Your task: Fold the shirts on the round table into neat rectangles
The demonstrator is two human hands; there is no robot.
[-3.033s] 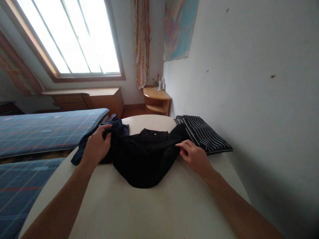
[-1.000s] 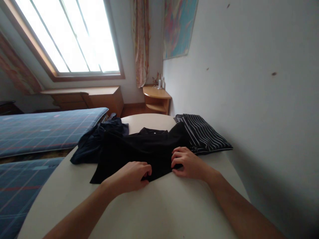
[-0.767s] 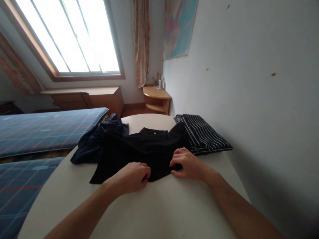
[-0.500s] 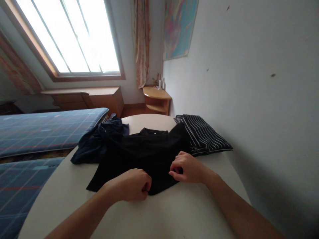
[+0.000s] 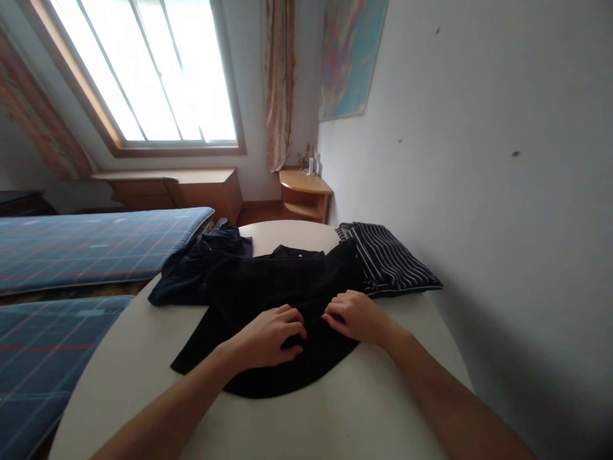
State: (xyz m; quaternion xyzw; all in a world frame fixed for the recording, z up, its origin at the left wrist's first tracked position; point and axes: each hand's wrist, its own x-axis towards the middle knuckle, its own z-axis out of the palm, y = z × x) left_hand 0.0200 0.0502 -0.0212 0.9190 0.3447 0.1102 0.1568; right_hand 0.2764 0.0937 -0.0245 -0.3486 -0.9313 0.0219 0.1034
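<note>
A black shirt [image 5: 268, 281] lies spread on a round white table [image 5: 306, 415], its collar at the far side and its curved hem nearest me. My left hand [image 5: 272, 337] rests over the lower part of the shirt, fingers bent and thumb apart from them. Close by on the right, my right hand [image 5: 359, 316] has its thumb and fingertips together at the shirt's surface, seemingly pinching the cloth. What lies under its palm is hidden.
Dark blue clothing [image 5: 184, 275] lies at the table's left, partly against the shirt. A folded black-and-white striped garment [image 5: 397, 262] sits at the right, near the white wall [image 5: 479, 211]. Beds with blue plaid mattresses [image 5: 96, 249] stand to the left. A corner shelf [image 5: 305, 182] is beyond.
My left hand has let go of the hem and moved up and slightly right, its fingers opening. The shirt's hem has dropped toward me. My right hand has closed its fingertips more.
</note>
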